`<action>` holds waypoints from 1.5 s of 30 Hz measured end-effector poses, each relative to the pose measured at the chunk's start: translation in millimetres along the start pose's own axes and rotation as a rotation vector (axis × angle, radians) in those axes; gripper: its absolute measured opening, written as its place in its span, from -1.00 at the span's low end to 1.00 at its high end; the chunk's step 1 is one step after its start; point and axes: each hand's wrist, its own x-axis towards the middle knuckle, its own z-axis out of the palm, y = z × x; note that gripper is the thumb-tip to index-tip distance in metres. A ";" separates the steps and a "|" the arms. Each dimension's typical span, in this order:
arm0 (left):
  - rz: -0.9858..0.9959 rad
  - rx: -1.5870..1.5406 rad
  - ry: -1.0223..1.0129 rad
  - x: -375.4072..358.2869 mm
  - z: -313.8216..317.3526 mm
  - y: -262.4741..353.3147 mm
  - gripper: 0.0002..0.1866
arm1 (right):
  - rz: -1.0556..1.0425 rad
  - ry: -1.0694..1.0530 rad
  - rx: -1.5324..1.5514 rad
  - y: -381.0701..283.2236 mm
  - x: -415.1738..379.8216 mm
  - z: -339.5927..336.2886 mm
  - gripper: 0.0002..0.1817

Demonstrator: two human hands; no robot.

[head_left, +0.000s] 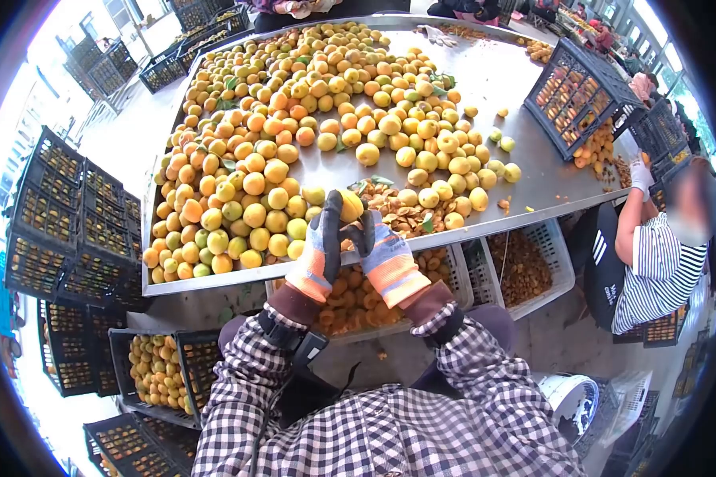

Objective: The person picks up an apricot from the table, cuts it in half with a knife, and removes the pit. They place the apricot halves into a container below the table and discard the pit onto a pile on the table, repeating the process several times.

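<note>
Between my hands, over the near edge of the metal table [525,203], is a yellow-orange apricot [351,208]. My left hand [323,242], in an orange and grey glove with dark fingers, is closed around it. My right hand [383,253], gloved alike, has its fingers bent together just below the fruit; whether they grip anything is hidden. Whole apricots [254,183] cover much of the tabletop, with a few leaves among them. Beside my right hand lies a brown heap of scraps [398,208]. Orange apricot pieces [354,306] fill a crate below my hands.
A crate [525,266] of brown scraps stands under the table edge. At right sits a person in a striped shirt [660,270], a gloved hand near a tipped black crate [577,95]. Stacked black crates [71,215] stand at left. A white bucket [571,401] is low right.
</note>
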 end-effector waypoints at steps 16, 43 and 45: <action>0.192 0.251 -0.099 5.8 -1.7 14.5 -0.69 | -0.321 0.156 0.147 14.8 5.3 2.9 -0.50; -0.048 0.001 -0.315 -12.5 7.3 19.7 -0.58 | -0.129 -0.085 0.926 12.7 5.9 -71.1 -0.67; -0.066 -0.013 -0.313 -14.3 10.5 18.4 -0.58 | -0.315 0.072 0.597 8.3 6.0 -54.1 -0.68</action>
